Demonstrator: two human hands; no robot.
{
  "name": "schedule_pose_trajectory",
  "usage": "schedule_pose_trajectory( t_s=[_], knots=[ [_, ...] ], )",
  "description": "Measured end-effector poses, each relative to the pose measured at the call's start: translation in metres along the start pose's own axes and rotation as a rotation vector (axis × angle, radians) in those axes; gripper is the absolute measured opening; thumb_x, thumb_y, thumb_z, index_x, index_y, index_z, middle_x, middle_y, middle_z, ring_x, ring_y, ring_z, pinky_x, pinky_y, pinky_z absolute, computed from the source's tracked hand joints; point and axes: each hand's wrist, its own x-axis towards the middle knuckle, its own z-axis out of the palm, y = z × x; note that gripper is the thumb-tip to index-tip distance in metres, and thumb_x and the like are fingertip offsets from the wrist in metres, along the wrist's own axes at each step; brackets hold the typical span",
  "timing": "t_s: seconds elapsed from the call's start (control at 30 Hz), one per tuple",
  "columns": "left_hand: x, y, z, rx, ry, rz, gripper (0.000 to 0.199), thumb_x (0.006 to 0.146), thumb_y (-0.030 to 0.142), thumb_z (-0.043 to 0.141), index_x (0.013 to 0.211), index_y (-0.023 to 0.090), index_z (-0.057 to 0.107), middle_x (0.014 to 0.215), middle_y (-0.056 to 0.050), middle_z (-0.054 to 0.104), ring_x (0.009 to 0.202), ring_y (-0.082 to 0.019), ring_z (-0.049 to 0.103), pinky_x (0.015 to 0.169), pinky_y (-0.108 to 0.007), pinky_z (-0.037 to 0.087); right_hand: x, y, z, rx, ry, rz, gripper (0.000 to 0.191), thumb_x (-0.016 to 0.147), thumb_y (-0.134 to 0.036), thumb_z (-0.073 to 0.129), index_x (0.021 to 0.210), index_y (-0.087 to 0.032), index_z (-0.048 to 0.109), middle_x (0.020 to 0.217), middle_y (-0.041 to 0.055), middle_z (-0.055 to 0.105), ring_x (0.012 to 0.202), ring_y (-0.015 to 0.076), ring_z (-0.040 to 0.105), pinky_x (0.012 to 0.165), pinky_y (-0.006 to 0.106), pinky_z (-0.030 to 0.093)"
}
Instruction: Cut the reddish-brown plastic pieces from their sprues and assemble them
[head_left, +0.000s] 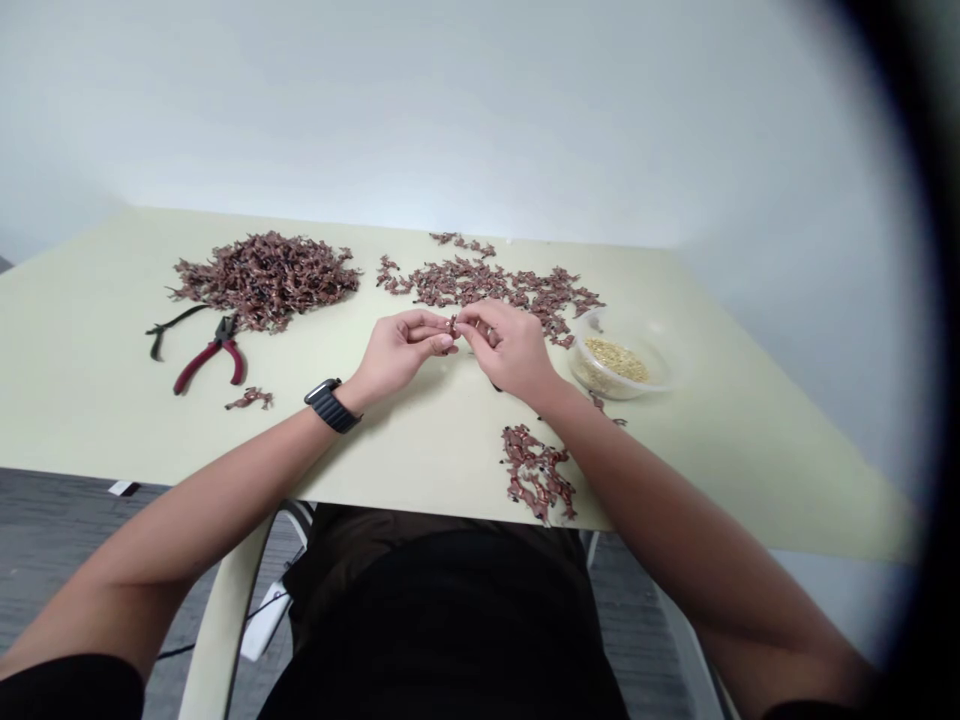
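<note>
Tiny brown piece point(452, 326) — hidden by the fingers point(477, 322).

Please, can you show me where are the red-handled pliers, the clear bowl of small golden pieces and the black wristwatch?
Red-handled metal pliers point(196, 367), head view, on one red handle.
Clear plastic bowl of golden pieces point(634, 322), head view, on the rim.
Black wristwatch point(332, 407), head view, on the band.

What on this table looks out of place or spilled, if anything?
A small clump of brown pieces lies alone near the red-handled pliers, apart from the big heap, so it looks stray.
</note>
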Motion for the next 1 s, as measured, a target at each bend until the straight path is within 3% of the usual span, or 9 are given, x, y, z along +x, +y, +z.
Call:
schedule_pose_trajectory(
  t_s=[0.17,0.3,0.43,0.53,0.63,0.7,0.8,0.9,1.0],
  knots=[
    [0.0,-0.004,0.0,0.02,-0.02,0.033,0.04,0.08,0.04,0.093,0.105,0.013,0.076,0.103,-0.013,0.082,0.093,-0.023,0.08,0.093,-0.04,0.064,-0.001,-0.001,0.001,-0.002,-0.021,0.032,0.012,0.102,-0.026,0.059,0.098,-0.022,0.069,0.093,0.0049,0.072,0.083,0.0197,0.064,0.078,0.035,0.05],
    [-0.001,-0.007,0.0,0.135,0.015,0.134,0.035,0.082,0.036,0.091,0.103,0.014,0.076,0.109,-0.013,0.082,0.103,-0.025,0.08,0.101,-0.041,0.063,-0.002,-0.007,0.007,0.216,0.006,0.248,0.012,0.099,-0.032,0.065,0.094,-0.022,0.07,0.087,0.0037,0.071,0.071,0.0177,0.064,0.066,0.033,0.052],
    [-0.003,-0.008,-0.003,0.356,0.055,0.28,0.027,0.087,0.035,0.087,0.105,0.016,0.078,0.11,-0.012,0.083,0.104,-0.025,0.08,0.099,-0.04,0.063,-0.003,-0.01,0.015,0.543,-0.018,0.51,0.023,0.095,-0.043,0.072,0.089,-0.021,0.069,0.074,0.0005,0.065,0.053,0.0123,0.055,0.052,0.03,0.048],
    [-0.004,-0.006,-0.003,0.499,0.088,0.358,0.022,0.091,0.034,0.083,0.107,0.019,0.079,0.111,-0.009,0.082,0.105,-0.024,0.079,0.101,-0.04,0.062,-0.001,-0.01,0.016,0.795,-0.064,0.667,0.033,0.086,-0.05,0.082,0.085,-0.02,0.069,0.067,-0.0019,0.056,0.056,0.0109,0.05,0.051,0.027,0.047],
    [-0.003,-0.004,-0.001,0.409,0.065,0.309,0.027,0.09,0.032,0.084,0.112,0.018,0.077,0.114,-0.01,0.081,0.108,-0.024,0.078,0.104,-0.041,0.061,0.005,-0.008,0.007,0.869,-0.14,0.73,0.041,0.081,-0.057,0.086,0.088,-0.02,0.071,0.075,0.0008,0.061,0.062,0.0115,0.051,0.053,0.026,0.046],
    [0.0,-0.004,0.0,0.259,0.062,0.223,0.032,0.086,0.031,0.087,0.113,0.016,0.075,0.114,-0.012,0.081,0.109,-0.025,0.077,0.105,-0.042,0.06,0.009,-0.006,-0.002,0.667,-0.132,0.683,0.043,0.087,-0.062,0.078,0.089,-0.02,0.071,0.082,0.0045,0.067,0.065,0.0135,0.054,0.055,0.028,0.046],
    [0.006,-0.005,-0.002,0.058,0.093,0.105,0.035,0.081,0.029,0.091,0.108,0.015,0.074,0.114,-0.013,0.08,0.111,-0.024,0.076,0.108,-0.043,0.058,0.012,-0.002,-0.017,-0.022,-0.105,0.536,0.046,0.096,-0.063,0.065,0.081,-0.02,0.07,0.079,0.0083,0.07,0.073,0.0203,0.062,0.068,0.034,0.05],
    [0.01,-0.007,-0.007,-0.098,0.107,0.012,0.035,0.081,0.031,0.091,0.107,0.015,0.073,0.115,-0.012,0.078,0.108,-0.02,0.074,0.111,-0.042,0.055,0.008,-0.001,-0.024,-0.538,-0.383,0.507,0.053,0.097,-0.066,0.059,0.077,-0.018,0.072,0.078,0.0139,0.072,0.079,0.0296,0.069,0.074,0.041,0.051],
    [0.012,-0.008,-0.011,-0.166,0.127,-0.077,0.031,0.084,0.034,0.088,0.105,0.016,0.073,0.119,-0.011,0.077,0.106,-0.018,0.073,0.11,-0.039,0.054,0.002,-0.003,-0.022,-0.685,-0.629,0.483,0.042,0.1,-0.052,0.057,0.094,-0.015,0.076,0.096,0.0199,0.078,0.087,0.0333,0.073,0.075,0.041,0.053]
  ],
)
